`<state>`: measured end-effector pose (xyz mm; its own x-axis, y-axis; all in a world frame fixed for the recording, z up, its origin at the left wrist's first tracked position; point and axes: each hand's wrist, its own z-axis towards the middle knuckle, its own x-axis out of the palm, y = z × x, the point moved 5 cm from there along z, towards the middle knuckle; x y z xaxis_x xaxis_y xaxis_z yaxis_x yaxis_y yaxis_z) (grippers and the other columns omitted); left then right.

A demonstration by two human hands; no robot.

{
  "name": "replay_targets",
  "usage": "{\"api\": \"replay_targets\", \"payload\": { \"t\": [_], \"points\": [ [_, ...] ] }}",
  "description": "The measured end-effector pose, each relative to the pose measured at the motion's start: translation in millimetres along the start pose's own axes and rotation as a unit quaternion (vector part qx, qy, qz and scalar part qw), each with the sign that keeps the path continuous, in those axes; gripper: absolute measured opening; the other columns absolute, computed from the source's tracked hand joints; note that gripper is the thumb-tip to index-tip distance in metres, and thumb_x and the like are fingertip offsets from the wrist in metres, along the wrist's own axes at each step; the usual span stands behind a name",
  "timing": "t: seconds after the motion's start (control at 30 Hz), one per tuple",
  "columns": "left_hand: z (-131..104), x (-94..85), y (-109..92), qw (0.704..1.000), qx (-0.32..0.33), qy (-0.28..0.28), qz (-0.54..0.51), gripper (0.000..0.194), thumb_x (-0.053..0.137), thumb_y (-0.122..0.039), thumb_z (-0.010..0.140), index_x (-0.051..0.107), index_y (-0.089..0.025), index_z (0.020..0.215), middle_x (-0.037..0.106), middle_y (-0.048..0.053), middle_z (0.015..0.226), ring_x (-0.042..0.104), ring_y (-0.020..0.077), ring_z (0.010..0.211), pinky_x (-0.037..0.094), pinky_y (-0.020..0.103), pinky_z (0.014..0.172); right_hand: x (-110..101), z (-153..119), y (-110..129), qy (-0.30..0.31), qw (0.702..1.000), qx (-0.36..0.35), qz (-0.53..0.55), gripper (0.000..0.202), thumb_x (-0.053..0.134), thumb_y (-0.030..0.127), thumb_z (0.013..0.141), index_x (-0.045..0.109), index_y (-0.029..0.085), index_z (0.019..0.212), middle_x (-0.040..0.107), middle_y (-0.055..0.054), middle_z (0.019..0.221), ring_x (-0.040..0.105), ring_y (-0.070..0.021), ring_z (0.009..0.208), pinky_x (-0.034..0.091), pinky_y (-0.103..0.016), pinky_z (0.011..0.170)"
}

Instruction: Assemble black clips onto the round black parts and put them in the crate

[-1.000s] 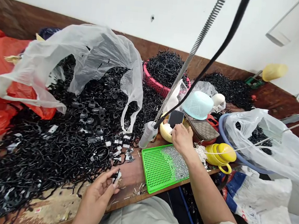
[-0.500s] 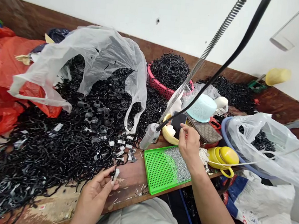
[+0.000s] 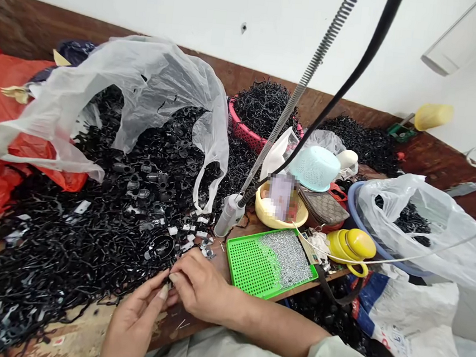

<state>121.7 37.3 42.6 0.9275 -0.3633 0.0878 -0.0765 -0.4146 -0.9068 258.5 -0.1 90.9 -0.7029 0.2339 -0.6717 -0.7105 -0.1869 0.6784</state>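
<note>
Above the table's front edge, my left hand (image 3: 136, 312) is closed in a pinch on a small black-and-white plastic part, now mostly covered by fingers. My right hand (image 3: 200, 284) meets it there, thumb and fingers pinched at the same part. A sliver of something dark shows between the fingertips. Just beyond the hands lie several loose white pieces (image 3: 173, 230) and a large heap of black plastic parts (image 3: 101, 244). To the right, a green perforated tray (image 3: 244, 266) holds many tiny silvery metal pieces (image 3: 293, 257).
A grey-white cylindrical tool (image 3: 230, 217) hangs from a spring and black cable behind the hands. Beyond are a clear plastic bag (image 3: 167, 76), a pink basket (image 3: 242, 131) and a yellow bowl (image 3: 273, 221) holding a blurred-out phone. A yellow mug (image 3: 351, 245) and blue tub (image 3: 358, 198) stand right.
My right hand has come from the phone by the yellow bowl, leftward to my left hand, and now pinches at the small part. The phone's screen has lit up. The view shifts slightly.
</note>
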Motion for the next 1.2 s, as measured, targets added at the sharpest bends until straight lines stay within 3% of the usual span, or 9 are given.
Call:
{"api": "replay_targets", "payload": {
  "t": [0.17, 0.33, 0.57, 0.73, 0.87, 0.97, 1.03, 1.2],
  "points": [
    [2, -9.8, 2, 0.998, -0.034, -0.034, -0.043, 0.059, 0.085, -0.044, 0.055, 0.066, -0.017, 0.103, 0.075, 0.007, 0.096, 0.072, 0.025, 0.089, 0.061, 0.033, 0.079, 3, 2, 0, 0.002, 0.999, 0.009, 0.04, 0.008, 0.049, 0.022, 0.093, 0.055, 0.019, 0.098, 0.06, -0.005, 0.094, 0.055, -0.0151, 0.092, 0.048, -0.026, 0.083],
    [4, -6.6, -3, 0.999, -0.027, 0.003, -0.018, 0.059, 0.084, -0.04, 0.058, 0.065, -0.018, 0.109, 0.074, 0.007, 0.101, 0.07, 0.0247, 0.094, 0.061, 0.031, 0.08, 7, 1, -3, 0.009, 0.998, 0.019, 0.054, 0.008, 0.05, 0.021, 0.093, 0.058, 0.019, 0.094, 0.063, -0.003, 0.09, 0.056, -0.0146, 0.09, 0.047, -0.025, 0.083],
    [4, -6.2, -8, 0.999, -0.023, 0.019, 0.021, 0.049, 0.083, -0.044, 0.056, 0.068, -0.018, 0.094, 0.074, 0.009, 0.093, 0.071, 0.0258, 0.084, 0.061, 0.034, 0.075, 7, 0, -3, 0.014, 0.999, 0.003, 0.051, 0.014, 0.053, 0.023, 0.092, 0.065, 0.019, 0.097, 0.064, -0.004, 0.089, 0.058, -0.0146, 0.088, 0.048, -0.024, 0.081],
    [5, -9.3, 1, 0.997, -0.02, 0.016, 0.076, 0.048, 0.083, -0.043, 0.054, 0.068, -0.017, 0.091, 0.074, 0.008, 0.088, 0.07, 0.0236, 0.081, 0.059, 0.031, 0.073, 7, -1, -6, 0.029, 0.999, 0.007, 0.042, 0.016, 0.053, 0.023, 0.092, 0.067, 0.018, 0.097, 0.069, -0.004, 0.087, 0.062, -0.0142, 0.082, 0.049, -0.024, 0.078],
    [1, 1.3, 10, 0.996, -0.02, 0.051, 0.075, 0.046, 0.08, -0.042, 0.058, 0.067, -0.018, 0.095, 0.074, 0.008, 0.094, 0.07, 0.0249, 0.086, 0.059, 0.034, 0.079, -2, 0, -2, 0.001, 0.996, 0.023, 0.09, 0.015, 0.053, 0.025, 0.092, 0.066, 0.019, 0.095, 0.07, -0.003, 0.087, 0.063, -0.0128, 0.081, 0.049, -0.024, 0.079],
    [-3, 7.3, 8, 0.996, 0.002, 0.056, 0.065, 0.04, 0.076, -0.038, 0.066, 0.065, -0.019, 0.099, 0.074, 0.008, 0.099, 0.07, 0.0251, 0.093, 0.058, 0.036, 0.084, -6, -2, -2, -0.003, 0.995, 0.043, 0.093, 0.009, 0.06, 0.026, 0.088, 0.066, 0.02, 0.091, 0.065, -0.002, 0.086, 0.061, -0.014, 0.084, 0.048, -0.025, 0.08],
    [-7, 5.1, 3, 0.996, 0.036, 0.028, 0.082, 0.036, 0.073, -0.036, 0.071, 0.064, -0.019, 0.101, 0.073, 0.008, 0.103, 0.069, 0.0241, 0.096, 0.057, 0.035, 0.087, -8, -6, -5, 0.001, 0.994, 0.072, 0.077, 0.005, 0.062, 0.023, 0.085, 0.065, 0.02, 0.087, 0.062, -0.002, 0.085, 0.059, -0.0151, 0.085, 0.047, -0.027, 0.078],
    [-20, -5.2, -2, 0.971, 0.122, -0.036, 0.205, 0.037, 0.059, -0.032, 0.085, 0.059, -0.018, 0.119, 0.068, 0.011, 0.115, 0.067, 0.0215, 0.101, 0.054, 0.037, 0.091, -5, -18, -8, 0.051, 0.989, 0.115, 0.077, 0.003, 0.059, 0.018, 0.084, 0.06, 0.019, 0.082, 0.059, -0.001, 0.083, 0.054, -0.0155, 0.081, 0.041, -0.029, 0.076]
  ]
}}
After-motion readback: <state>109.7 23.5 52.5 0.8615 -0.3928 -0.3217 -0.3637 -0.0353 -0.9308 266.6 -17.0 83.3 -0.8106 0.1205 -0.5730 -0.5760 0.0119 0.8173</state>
